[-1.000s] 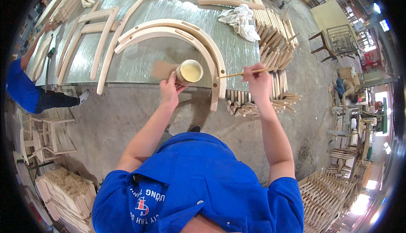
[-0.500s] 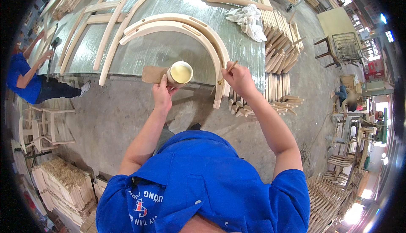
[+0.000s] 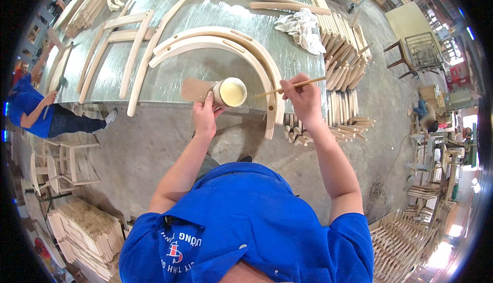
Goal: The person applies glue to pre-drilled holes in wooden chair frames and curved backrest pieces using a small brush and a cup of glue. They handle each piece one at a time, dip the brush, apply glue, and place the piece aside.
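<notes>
In the head view, my left hand (image 3: 205,118) is gripping a cup (image 3: 230,92) of pale yellow stuff, with a flat brown piece (image 3: 195,90) jutting out to its left. My right hand (image 3: 303,101) is pinching a thin stick (image 3: 315,81). The cup is sitting to the left of my right hand; the stick's long axis is slanting down-left towards it, the tip ending near the rim, apparently apart from it. Between my hands, the right leg of the inner wooden arc (image 3: 221,45) is running towards me past the tabletop's edge, nearer my right hand; the outer arc (image 3: 215,30) is curving just beside it. The tabletop (image 3: 174,72) is shining grey-green, carrying a wooden frame (image 3: 136,57) and a white cloth (image 3: 300,29). Around it, wooden sticks (image 3: 339,52) are standing stacked at right, and a co-worker (image 3: 31,103) in blue is standing at left on the concrete floor (image 3: 154,149).
</notes>
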Available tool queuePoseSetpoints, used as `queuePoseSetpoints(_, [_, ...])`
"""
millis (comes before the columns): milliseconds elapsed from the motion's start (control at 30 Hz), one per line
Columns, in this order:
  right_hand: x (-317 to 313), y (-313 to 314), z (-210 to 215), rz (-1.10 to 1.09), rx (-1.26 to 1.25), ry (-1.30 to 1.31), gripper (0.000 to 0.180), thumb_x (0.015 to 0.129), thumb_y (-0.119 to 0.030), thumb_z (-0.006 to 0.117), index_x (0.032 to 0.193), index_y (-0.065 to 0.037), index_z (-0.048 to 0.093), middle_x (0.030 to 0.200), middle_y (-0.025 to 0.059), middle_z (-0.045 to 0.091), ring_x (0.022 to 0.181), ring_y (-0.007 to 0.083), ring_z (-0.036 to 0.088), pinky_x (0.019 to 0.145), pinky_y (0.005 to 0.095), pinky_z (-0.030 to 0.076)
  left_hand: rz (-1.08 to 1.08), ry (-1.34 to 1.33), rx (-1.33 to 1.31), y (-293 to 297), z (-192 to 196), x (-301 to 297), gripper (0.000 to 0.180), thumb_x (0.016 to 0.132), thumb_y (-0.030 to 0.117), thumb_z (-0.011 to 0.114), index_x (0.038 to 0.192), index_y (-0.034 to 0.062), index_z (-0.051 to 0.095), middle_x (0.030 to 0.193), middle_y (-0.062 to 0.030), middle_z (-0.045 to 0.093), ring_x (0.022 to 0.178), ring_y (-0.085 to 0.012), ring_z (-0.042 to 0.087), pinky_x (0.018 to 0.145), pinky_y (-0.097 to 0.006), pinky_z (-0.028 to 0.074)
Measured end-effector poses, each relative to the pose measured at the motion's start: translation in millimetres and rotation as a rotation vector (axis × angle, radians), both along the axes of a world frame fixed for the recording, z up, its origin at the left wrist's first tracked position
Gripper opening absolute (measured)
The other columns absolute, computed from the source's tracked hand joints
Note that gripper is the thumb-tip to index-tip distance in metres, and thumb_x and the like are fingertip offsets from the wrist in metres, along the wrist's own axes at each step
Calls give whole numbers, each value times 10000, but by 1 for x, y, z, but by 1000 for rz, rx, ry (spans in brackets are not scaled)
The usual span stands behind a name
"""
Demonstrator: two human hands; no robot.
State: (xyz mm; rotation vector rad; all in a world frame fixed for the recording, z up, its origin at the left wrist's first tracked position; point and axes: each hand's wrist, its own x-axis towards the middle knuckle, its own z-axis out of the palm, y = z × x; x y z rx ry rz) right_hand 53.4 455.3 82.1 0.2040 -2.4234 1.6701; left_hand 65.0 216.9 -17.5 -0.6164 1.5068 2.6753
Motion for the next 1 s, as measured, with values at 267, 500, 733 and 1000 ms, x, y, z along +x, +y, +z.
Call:
queuePoseSetpoints(267, [-41,-49,-8,-134,-63,-188,218,875,-175,597,745,-23,510,630,51,584,541,95,562,488,228,464,-139,125,21,-15,17,-49,233,944,197,456,1116,45,497,983,-73,625,816,-169,645,633,-329,568])
queuePoseSetpoints(500, [-68,-71,-30,-150,-1013,-296,110,876,-125,574,854,-30,522,769,91,616,652,142,608,616,277,528,-239,54,100,-53,29,-111,216,943,204,458,1102,60,483,1000,-69,607,850,-172,638,694,-354,567])
queuePoseSetpoints(733, [-97,-105,-46,-398,-1079,-278,110,884,-153,581,832,-73,526,685,35,574,577,109,555,579,271,516,-373,26,125,-66,32,-171,219,940,217,467,1109,78,478,1002,-54,601,846,-165,631,698,-346,566])
queuePoseSetpoints(1000, [-132,-116,-52,-601,-1213,-75,191,872,-168,601,774,-63,475,653,71,559,511,132,538,478,265,501,-467,-4,199,-66,20,-212,233,938,222,468,1100,53,471,998,-75,594,844,-185,631,710,-358,568])
